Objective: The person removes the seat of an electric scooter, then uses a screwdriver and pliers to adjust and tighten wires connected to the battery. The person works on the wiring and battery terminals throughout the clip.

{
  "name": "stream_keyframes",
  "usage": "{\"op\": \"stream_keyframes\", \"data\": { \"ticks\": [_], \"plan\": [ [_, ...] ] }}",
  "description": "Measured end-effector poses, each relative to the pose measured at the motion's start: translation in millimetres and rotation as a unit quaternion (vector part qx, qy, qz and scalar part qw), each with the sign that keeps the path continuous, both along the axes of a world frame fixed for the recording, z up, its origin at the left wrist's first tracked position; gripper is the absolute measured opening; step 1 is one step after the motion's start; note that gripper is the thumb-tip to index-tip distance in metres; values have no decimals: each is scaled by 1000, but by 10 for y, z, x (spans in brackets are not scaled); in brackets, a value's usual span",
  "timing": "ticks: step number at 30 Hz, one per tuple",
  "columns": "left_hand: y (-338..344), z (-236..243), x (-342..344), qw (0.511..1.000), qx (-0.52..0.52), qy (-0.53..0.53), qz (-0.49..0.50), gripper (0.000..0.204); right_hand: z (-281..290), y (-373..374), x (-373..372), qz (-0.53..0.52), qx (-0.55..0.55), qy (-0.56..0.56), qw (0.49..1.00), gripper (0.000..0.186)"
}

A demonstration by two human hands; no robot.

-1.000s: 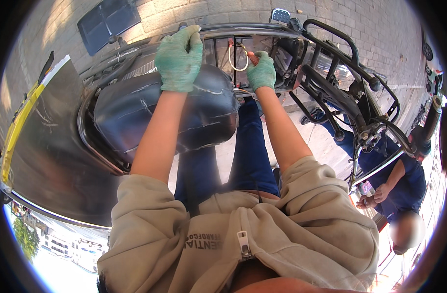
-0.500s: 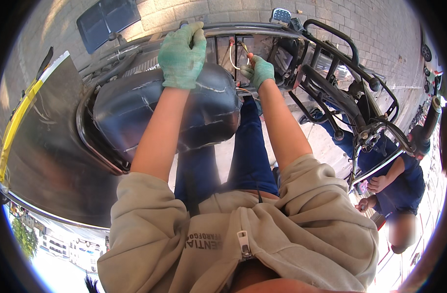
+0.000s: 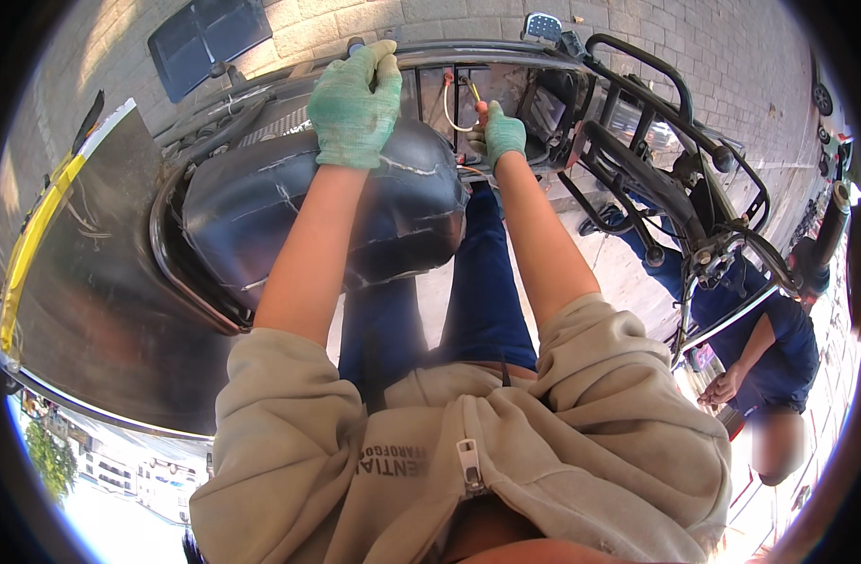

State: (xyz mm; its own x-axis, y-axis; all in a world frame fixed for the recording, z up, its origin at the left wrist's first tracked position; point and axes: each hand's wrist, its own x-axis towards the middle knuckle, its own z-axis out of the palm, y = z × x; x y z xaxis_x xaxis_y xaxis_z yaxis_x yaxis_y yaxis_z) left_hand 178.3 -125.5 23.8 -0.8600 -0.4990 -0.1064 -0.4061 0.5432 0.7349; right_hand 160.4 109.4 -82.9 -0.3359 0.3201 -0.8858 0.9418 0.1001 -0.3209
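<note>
My left hand [image 3: 355, 108], in a green glove, is closed at the top rail of a three-wheeled vehicle frame, around a dark object I cannot fully make out. Below it lies a cracked black padded seat [image 3: 317, 226]. My right hand [image 3: 496, 138], also gloved, grips an orange-handled tool [image 3: 482, 111] inside an open compartment [image 3: 430, 103] right of the seat. The tool points up toward fittings at the compartment's top, where a yellow part shows. A looped white cable [image 3: 450, 113] hangs just left of my right hand.
Black tube frame and handlebar [image 3: 703, 235] stand at the right, with a co-worker [image 3: 769, 357] in dark blue beside them, hands together. A metal panel with yellow edging [image 3: 45, 235] is at the left. A dark flat panel [image 3: 205, 47] lies on the paving. Parked vehicles line the far right.
My left hand has shifted slightly up and right. My right hand's fingers have shifted on the orange-handled tool. The co-worker's hands parted and are back together.
</note>
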Motion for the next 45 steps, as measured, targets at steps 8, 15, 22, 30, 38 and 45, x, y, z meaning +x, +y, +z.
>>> {"op": "stream_keyframes", "data": {
  "ticks": [8,15,22,30,38,45],
  "plan": [
    [54,184,-8,997,-55,10,-51,18,-65,3,-38,-30,-20,35,999,29],
    [581,462,155,979,-61,48,-187,15,201,-56,-20,484,281,205,803,16],
    [722,369,178,956,-113,11,-270,13,118,-275,-75,-122,-27,71,990,17],
    [557,404,530,931,-160,53,-324,15,252,-77,-121,509,195,105,832,29],
    [566,319,534,927,-156,29,-339,15,-80,90,-126,-131,-108,22,985,17],
    [556,312,520,925,-150,26,-348,16,41,32,-72,499,170,139,839,35]
  ]
}}
